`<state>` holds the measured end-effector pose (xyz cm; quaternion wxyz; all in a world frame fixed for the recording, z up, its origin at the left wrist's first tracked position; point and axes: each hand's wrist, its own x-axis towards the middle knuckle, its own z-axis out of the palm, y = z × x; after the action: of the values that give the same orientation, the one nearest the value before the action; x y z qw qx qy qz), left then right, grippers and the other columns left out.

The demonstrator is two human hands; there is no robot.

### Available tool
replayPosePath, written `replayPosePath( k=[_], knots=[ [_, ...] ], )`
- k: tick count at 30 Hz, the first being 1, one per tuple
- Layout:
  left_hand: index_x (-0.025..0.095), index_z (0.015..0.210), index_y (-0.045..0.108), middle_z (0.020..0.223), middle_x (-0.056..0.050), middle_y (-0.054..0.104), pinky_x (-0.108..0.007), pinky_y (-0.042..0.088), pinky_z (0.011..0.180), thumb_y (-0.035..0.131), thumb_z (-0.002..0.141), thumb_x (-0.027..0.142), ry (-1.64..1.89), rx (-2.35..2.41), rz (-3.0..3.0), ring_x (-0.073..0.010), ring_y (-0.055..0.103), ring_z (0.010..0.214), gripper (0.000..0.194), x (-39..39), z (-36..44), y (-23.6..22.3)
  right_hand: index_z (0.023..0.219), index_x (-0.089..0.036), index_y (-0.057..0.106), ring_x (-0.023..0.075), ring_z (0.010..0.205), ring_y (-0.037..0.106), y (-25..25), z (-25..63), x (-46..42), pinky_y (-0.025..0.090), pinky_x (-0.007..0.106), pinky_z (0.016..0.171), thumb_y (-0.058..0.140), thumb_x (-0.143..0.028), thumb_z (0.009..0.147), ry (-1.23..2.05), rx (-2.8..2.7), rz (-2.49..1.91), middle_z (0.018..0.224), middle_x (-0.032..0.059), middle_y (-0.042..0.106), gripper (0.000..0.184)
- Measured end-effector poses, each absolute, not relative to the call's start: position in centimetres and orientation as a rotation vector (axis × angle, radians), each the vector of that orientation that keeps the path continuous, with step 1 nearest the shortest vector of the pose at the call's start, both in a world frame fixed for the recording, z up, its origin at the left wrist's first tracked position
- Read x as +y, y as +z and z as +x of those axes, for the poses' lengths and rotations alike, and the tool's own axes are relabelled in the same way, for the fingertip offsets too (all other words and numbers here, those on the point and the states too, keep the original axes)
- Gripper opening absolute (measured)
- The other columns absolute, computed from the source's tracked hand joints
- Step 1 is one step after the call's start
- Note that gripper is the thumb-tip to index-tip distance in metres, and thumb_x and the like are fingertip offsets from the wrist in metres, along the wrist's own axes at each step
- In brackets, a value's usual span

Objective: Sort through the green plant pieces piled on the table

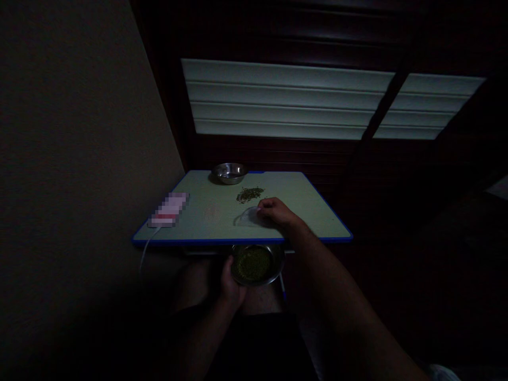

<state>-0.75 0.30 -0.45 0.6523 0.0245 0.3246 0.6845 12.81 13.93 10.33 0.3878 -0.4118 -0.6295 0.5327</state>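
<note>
My left hand (232,284) grips the left rim of a metal bowl (280,269), just below the table's front edge and over my lap. Small greenish grains (254,263) fill much of this bowl; the dim light hides their exact kind. Over the table, my right hand (274,210) is closed with its fingers pinched on a thin, see-through plastic piece (249,216). Whether that piece is a lid, a sheet or a bag I cannot tell. Just beyond my right fingers, a loose patch of similar greenish bits (250,194) is spread on the tabletop.
A second metal bowl (229,174) stands at the back left of the pale, blue-edged table (301,225). At the left lies a blurred pinkish device (170,209) with a white cable (145,248) hanging over the edge. A wall (99,159) borders the left side; dark wooden panels (270,151) rise behind.
</note>
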Motion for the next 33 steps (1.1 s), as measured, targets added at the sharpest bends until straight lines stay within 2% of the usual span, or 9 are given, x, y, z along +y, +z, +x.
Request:
replayPosePath(
  k=[6,12,19,26,33],
  knots=[
    [0.014,0.096,0.072,0.094,-0.009,0.075,-0.042,0.049,0.093,0.053,0.082,0.034,1.561,0.736,0.049,-0.0253,0.068,0.094,0.031,0.3,-0.8,-0.6,0.057,-0.017,0.056,0.0102,0.054,0.048,10.0,13.3,15.9,0.037,0.022,0.054,0.055,-0.032,0.062,0.753,-1.401,-1.214,0.054,-0.0025,0.056,0.016],
    [0.013,0.095,0.072,0.093,-0.009,0.075,-0.042,0.049,0.094,0.055,0.081,0.033,1.563,0.732,0.04,-0.0258,0.068,0.094,0.03,0.2,-0.7,-0.5,0.061,-0.016,0.062,0.0119,0.055,0.052,9.7,12.7,15.5,0.04,0.023,0.057,0.058,-0.033,0.062,0.815,-1.617,-1.218,0.056,-0.0006,0.06,0.018],
    [0.014,0.095,0.072,0.092,-0.009,0.075,-0.041,0.049,0.094,0.053,0.082,0.032,1.569,0.741,0.018,-0.0256,0.068,0.096,0.029,0.3,-0.6,-0.5,0.077,-0.017,0.071,0.0176,0.074,0.063,10.4,14.4,15.9,0.044,0.025,0.069,0.049,-0.031,0.072,0.339,-1.309,-1.661,0.079,0.0068,0.072,0.025],
    [0.014,0.094,0.071,0.089,-0.009,0.075,-0.042,0.049,0.094,0.052,0.082,0.032,1.555,0.746,-0.01,-0.0261,0.067,0.099,0.028,0.3,-0.7,-0.5,0.089,-0.018,0.075,0.0226,0.087,0.067,10.9,14.9,15.6,0.045,0.026,0.07,0.052,-0.023,0.069,0.334,-1.317,-1.948,0.09,0.0123,0.074,0.031],
    [0.014,0.094,0.071,0.09,-0.009,0.075,-0.043,0.049,0.095,0.054,0.081,0.03,1.558,0.744,-0.023,-0.0269,0.067,0.1,0.027,0.2,-0.6,-0.1,0.09,-0.019,0.075,0.0224,0.088,0.068,10.7,14.3,15.7,0.045,0.025,0.07,0.057,-0.032,0.072,0.332,-1.545,-1.967,0.093,0.0122,0.074,0.029]
  ],
)
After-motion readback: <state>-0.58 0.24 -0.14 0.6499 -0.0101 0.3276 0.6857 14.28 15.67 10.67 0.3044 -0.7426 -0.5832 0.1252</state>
